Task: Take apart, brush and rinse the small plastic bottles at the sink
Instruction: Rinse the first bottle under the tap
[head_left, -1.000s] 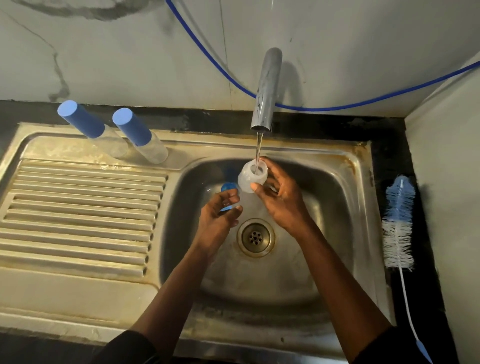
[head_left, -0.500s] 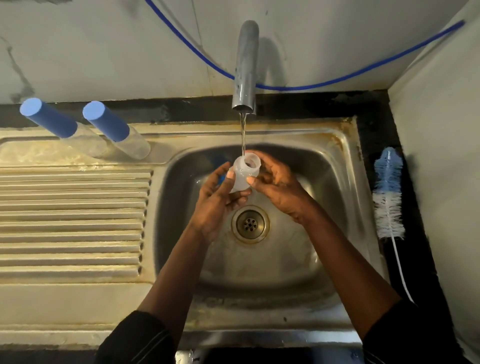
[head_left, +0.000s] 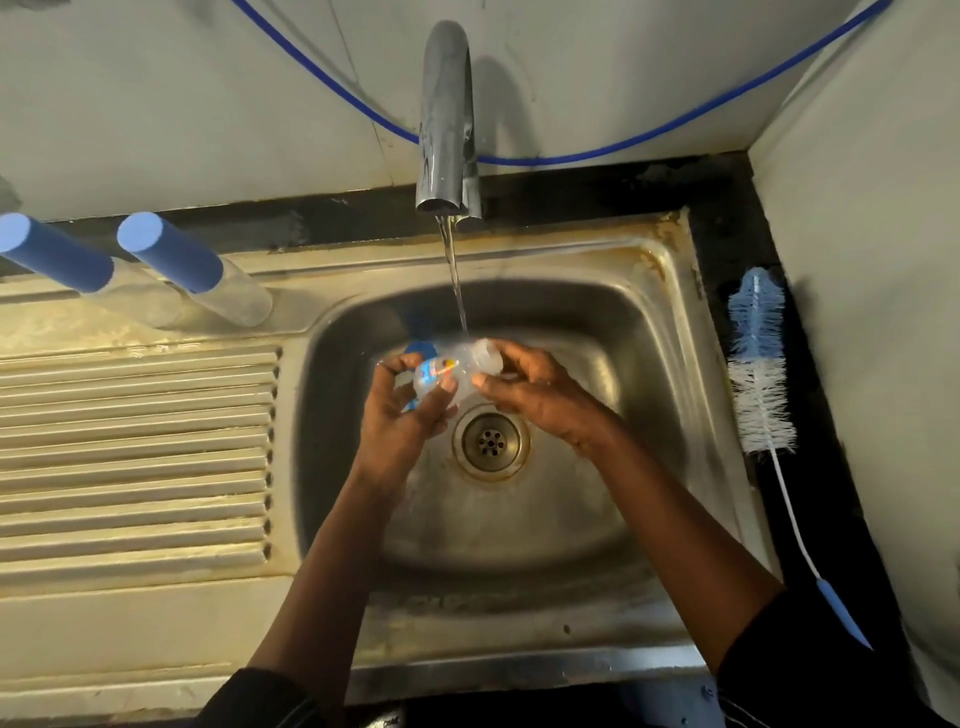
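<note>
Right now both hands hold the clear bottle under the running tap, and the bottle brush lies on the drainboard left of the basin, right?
Not quite: the head view shows the bottle brush on the dark counter right of the basin, not the drainboard. The left hand and right hand do hold the clear bottle under the running tap.

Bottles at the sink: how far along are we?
Done: one clear bottle looks uncapped, and the brush lies aside on the counter. In hand: left hand and right hand hold it under the running tap. Left: two blue-capped bottles stand on the ledge; whether already washed, I cannot tell.
</note>
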